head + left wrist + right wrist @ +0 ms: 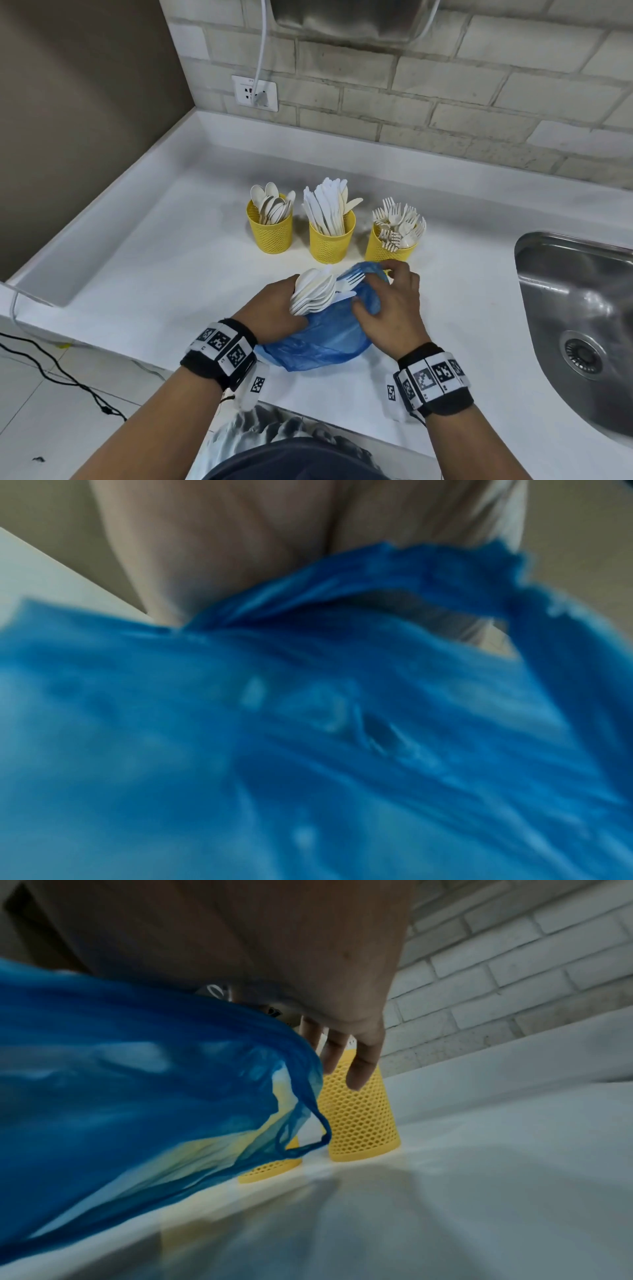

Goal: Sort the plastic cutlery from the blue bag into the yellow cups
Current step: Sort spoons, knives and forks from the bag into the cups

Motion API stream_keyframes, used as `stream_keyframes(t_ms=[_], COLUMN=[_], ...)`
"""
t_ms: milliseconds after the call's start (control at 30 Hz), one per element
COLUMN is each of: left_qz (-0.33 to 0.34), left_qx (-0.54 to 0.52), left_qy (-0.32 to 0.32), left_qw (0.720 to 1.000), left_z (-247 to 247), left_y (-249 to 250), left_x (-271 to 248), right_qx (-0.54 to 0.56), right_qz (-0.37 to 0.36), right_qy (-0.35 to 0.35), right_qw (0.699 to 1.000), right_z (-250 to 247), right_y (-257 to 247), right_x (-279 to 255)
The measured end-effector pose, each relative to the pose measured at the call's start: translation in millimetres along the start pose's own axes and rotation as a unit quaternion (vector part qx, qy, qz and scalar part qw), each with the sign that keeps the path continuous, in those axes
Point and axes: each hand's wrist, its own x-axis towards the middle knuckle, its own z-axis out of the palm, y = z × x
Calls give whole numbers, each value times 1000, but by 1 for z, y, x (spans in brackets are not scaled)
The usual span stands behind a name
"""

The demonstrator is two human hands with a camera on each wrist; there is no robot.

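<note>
Three yellow mesh cups stand in a row on the white counter [164, 274]: the spoon cup [270, 229], the knife cup [331, 243] and the fork cup [387, 251]. In front of them lies the crumpled blue bag [322, 339]. My left hand [291, 303] grips a bunch of white spoons [313, 291] at the bag's mouth, with a fork [352, 279] and a knife tip among them. My right hand [387, 301] holds the bag's far side, thumb pressed into the plastic. The right wrist view shows the fingers [356, 1066] hanging before a cup [359, 1118], beside the bag [137, 1083]. The blurred left wrist view shows only blue bag [308, 750] and palm.
A steel sink [575, 308] is sunk into the counter at the right. A brick wall with a socket [255, 93] and a white cable runs behind. The counter has a raised lip at the left; black cables lie on the floor below.
</note>
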Motion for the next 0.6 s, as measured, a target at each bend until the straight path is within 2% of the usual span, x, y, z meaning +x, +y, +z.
stream_keyframes(t_ms=[100,267,433,600], left_qz=[6,10,4,-14], left_qx=[-13,-44,-44,-14], left_qy=[-5,22,52,74], left_qw=[1000,999,998,997], left_z=[4,12,15,12], left_y=[5,12,11,5], left_x=[2,6,8,6], right_qx=[21,-73,-54,4], right_qz=[3,-56,-37,17], right_qy=[-48,-54,-19,38], right_qw=[999,994,998,999], right_z=[-2,-2,-5,-10], right_y=[-5,-11,-8,-5], right_x=[4,6,11,17])
